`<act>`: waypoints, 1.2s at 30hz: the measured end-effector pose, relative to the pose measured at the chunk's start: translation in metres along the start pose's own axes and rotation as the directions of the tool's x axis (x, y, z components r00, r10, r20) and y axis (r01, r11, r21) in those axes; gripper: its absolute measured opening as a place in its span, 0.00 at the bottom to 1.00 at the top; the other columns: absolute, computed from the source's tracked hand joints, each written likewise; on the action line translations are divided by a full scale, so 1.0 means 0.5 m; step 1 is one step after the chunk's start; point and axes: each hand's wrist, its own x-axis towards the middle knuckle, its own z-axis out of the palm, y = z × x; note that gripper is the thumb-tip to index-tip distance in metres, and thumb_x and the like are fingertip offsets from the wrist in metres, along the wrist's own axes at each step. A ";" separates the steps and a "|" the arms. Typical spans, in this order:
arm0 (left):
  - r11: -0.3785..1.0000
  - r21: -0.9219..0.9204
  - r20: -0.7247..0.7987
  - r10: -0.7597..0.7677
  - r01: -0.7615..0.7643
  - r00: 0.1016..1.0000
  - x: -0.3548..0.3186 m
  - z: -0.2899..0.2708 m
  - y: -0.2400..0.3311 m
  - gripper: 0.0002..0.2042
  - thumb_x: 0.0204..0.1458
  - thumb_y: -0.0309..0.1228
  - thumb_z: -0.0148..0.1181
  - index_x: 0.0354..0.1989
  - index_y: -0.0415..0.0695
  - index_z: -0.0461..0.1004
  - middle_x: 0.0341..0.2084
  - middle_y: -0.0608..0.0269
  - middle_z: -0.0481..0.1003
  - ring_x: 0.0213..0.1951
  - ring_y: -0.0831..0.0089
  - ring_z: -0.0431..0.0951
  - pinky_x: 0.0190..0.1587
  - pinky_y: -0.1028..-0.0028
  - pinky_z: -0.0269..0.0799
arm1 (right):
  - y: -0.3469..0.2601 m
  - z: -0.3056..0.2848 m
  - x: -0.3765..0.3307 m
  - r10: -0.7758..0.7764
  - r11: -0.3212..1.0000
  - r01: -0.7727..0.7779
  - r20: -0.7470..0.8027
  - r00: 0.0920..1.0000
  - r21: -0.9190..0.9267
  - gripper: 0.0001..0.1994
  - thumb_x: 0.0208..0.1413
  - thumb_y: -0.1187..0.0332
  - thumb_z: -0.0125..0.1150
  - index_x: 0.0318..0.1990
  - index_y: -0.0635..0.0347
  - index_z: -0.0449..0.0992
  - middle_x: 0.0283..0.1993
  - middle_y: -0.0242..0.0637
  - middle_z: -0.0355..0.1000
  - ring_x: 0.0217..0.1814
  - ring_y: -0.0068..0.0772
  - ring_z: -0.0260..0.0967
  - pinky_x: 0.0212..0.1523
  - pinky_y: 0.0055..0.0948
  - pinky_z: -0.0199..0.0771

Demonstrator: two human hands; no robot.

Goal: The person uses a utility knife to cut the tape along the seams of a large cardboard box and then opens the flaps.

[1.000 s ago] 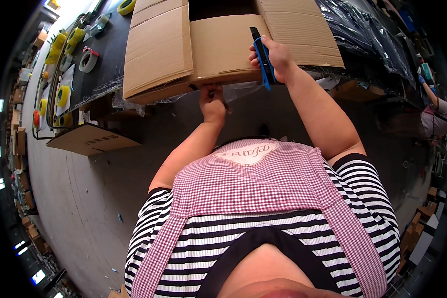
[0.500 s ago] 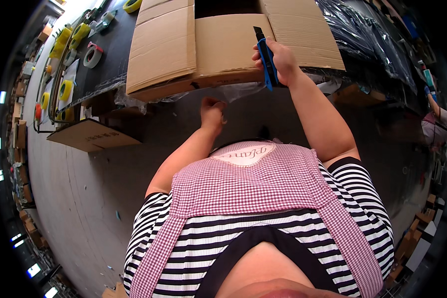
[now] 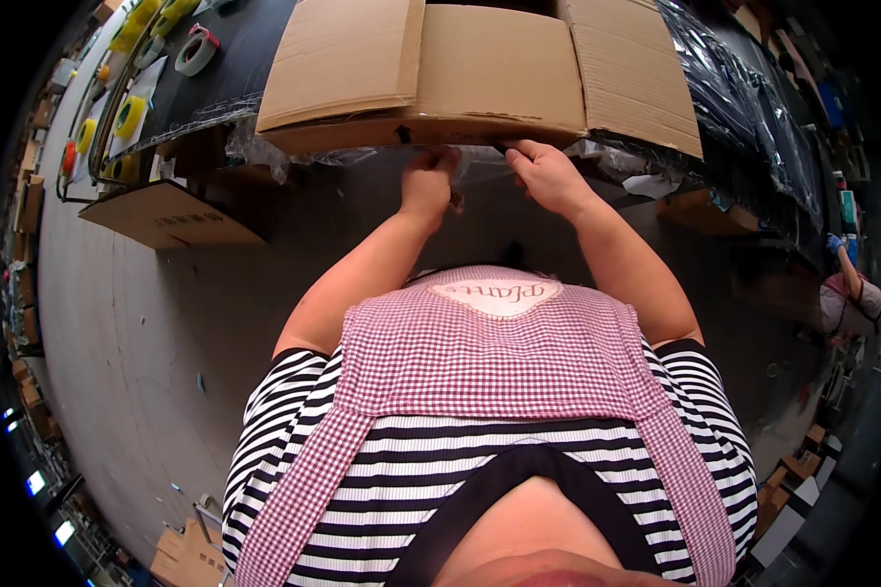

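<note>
A: Head view: blue-handled cutter gone from the right hand (image 3: 548, 176); both hands now at the near bottom edge of the open brown corrugated cardboard box (image 3: 480, 73).
B: Fingers?
A: Left hand (image 3: 429, 181) curled, pinching clear plastic film (image 3: 480, 161) just below the edge; right's flat under it.
B: Surroundings?
A: Dark tabletop (image 3: 235, 78), tape rolls (image 3: 196, 49) far left; grey concrete floor (image 3: 147, 323) below.
</note>
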 end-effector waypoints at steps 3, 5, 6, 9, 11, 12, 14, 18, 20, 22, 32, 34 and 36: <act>1.000 -0.018 -0.035 -0.001 0.001 0.999 0.007 0.001 0.007 0.08 0.60 0.34 0.64 0.41 0.43 0.80 0.30 0.68 0.76 0.31 0.78 0.70 0.29 0.73 0.68 | 0.009 -0.001 0.005 -0.050 0.999 0.050 -0.010 0.999 -0.001 0.20 0.66 0.58 0.53 0.57 0.63 0.76 0.55 0.50 0.77 0.59 0.48 0.73 0.60 0.35 0.69; 0.997 -0.068 -0.043 0.039 -0.042 0.998 0.007 -0.002 0.009 0.08 0.60 0.32 0.64 0.43 0.43 0.79 0.29 0.67 0.75 0.29 0.78 0.71 0.29 0.72 0.68 | 0.005 -0.002 0.004 -0.050 0.999 0.050 -0.015 0.999 -0.015 0.21 0.66 0.58 0.53 0.57 0.63 0.76 0.55 0.50 0.76 0.59 0.48 0.73 0.60 0.35 0.69; 0.991 -0.103 -0.035 0.077 -0.080 0.996 -0.004 -0.002 0.024 0.08 0.59 0.31 0.64 0.44 0.44 0.79 0.28 0.67 0.75 0.28 0.77 0.71 0.29 0.72 0.68 | 0.004 -0.003 0.003 -0.040 0.999 0.040 -0.020 0.999 -0.021 0.21 0.66 0.58 0.53 0.57 0.63 0.76 0.56 0.50 0.76 0.59 0.47 0.73 0.60 0.35 0.69; 0.814 0.241 0.013 0.542 -0.528 0.841 -0.006 -0.026 0.060 0.10 0.57 0.28 0.64 0.48 0.46 0.79 0.25 0.64 0.74 0.25 0.72 0.73 0.28 0.69 0.70 | 0.010 -0.005 0.002 -0.028 0.999 0.026 -0.042 0.999 -0.039 0.21 0.65 0.58 0.54 0.56 0.64 0.76 0.55 0.51 0.77 0.59 0.48 0.73 0.59 0.35 0.70; 0.367 0.517 0.163 0.844 -0.773 0.510 -0.008 -0.030 0.104 0.13 0.59 0.26 0.62 0.52 0.49 0.80 0.24 0.61 0.72 0.24 0.70 0.76 0.28 0.68 0.72 | 0.009 -0.008 0.006 -0.012 0.999 0.010 -0.024 1.000 -0.052 0.20 0.65 0.58 0.54 0.55 0.64 0.77 0.54 0.51 0.77 0.58 0.49 0.74 0.59 0.36 0.70; 0.311 0.572 0.215 0.836 -0.759 0.505 -0.004 -0.035 0.107 0.14 0.58 0.26 0.62 0.52 0.51 0.80 0.24 0.60 0.72 0.25 0.66 0.76 0.29 0.66 0.73 | 0.004 -0.012 0.010 -0.009 0.998 0.009 -0.015 1.000 -0.062 0.20 0.65 0.57 0.54 0.55 0.64 0.77 0.53 0.51 0.77 0.58 0.49 0.74 0.59 0.36 0.70; 0.189 0.665 0.316 0.806 -0.723 0.501 0.003 -0.048 0.114 0.16 0.57 0.26 0.62 0.53 0.55 0.80 0.25 0.58 0.73 0.27 0.59 0.78 0.30 0.63 0.74 | 0.010 -0.009 0.012 -0.031 0.995 0.028 -0.026 0.999 -0.096 0.17 0.66 0.59 0.54 0.52 0.63 0.78 0.36 0.38 0.73 0.39 0.32 0.70 0.42 0.30 0.71; 0.234 0.654 0.307 0.787 -0.719 0.535 0.004 -0.051 0.110 0.15 0.56 0.27 0.62 0.51 0.58 0.81 0.26 0.59 0.74 0.28 0.56 0.77 0.31 0.62 0.74 | -0.004 -0.011 0.008 -0.072 0.980 0.063 -0.044 0.996 -0.189 0.17 0.66 0.59 0.55 0.51 0.63 0.78 0.34 0.39 0.77 0.35 0.31 0.73 0.41 0.31 0.73; 0.228 0.645 0.315 0.791 -0.730 0.525 0.005 -0.051 0.109 0.16 0.56 0.26 0.62 0.52 0.57 0.81 0.26 0.59 0.74 0.28 0.56 0.77 0.31 0.62 0.74 | -0.004 -0.013 0.012 -0.136 0.955 0.119 -0.046 0.990 -0.270 0.17 0.66 0.60 0.56 0.52 0.63 0.78 0.41 0.44 0.79 0.42 0.37 0.76 0.47 0.32 0.73; 0.209 0.644 0.323 0.798 -0.736 0.509 0.006 -0.052 0.109 0.17 0.56 0.26 0.62 0.52 0.58 0.81 0.26 0.59 0.74 0.28 0.56 0.77 0.31 0.62 0.74 | -0.008 -0.020 0.014 -0.163 0.943 0.150 -0.017 0.987 -0.296 0.17 0.65 0.59 0.56 0.54 0.61 0.78 0.47 0.47 0.79 0.48 0.44 0.76 0.52 0.35 0.73; -0.220 0.564 0.652 0.710 -0.796 0.266 0.009 -0.067 0.102 0.20 0.49 0.27 0.61 0.53 0.57 0.80 0.26 0.67 0.70 0.30 0.66 0.77 0.33 0.65 0.74 | -0.047 -0.088 -0.019 -0.019 1.000 0.016 0.400 0.917 0.010 0.18 0.70 0.59 0.52 0.58 0.59 0.77 0.29 0.33 0.73 0.29 0.21 0.71 0.32 0.24 0.73; -0.350 0.510 0.736 0.650 -0.786 0.188 0.017 -0.044 0.104 0.13 0.49 0.30 0.59 0.44 0.53 0.79 0.28 0.69 0.68 0.31 0.70 0.75 0.34 0.68 0.71 | -0.044 -0.139 -0.031 -0.117 0.921 -0.024 0.334 0.935 0.389 0.19 0.71 0.57 0.50 0.58 0.59 0.75 0.30 0.31 0.73 0.28 0.19 0.69 0.30 0.20 0.71; -0.467 0.477 0.809 0.564 -0.745 0.164 0.032 -0.021 0.102 0.09 0.49 0.31 0.58 0.39 0.51 0.78 0.28 0.69 0.68 0.31 0.71 0.74 0.35 0.69 0.69 | -0.064 -0.162 -0.007 -0.201 0.834 0.124 0.088 0.976 0.538 0.20 0.73 0.55 0.46 0.58 0.60 0.74 0.30 0.31 0.73 0.28 0.19 0.69 0.31 0.20 0.72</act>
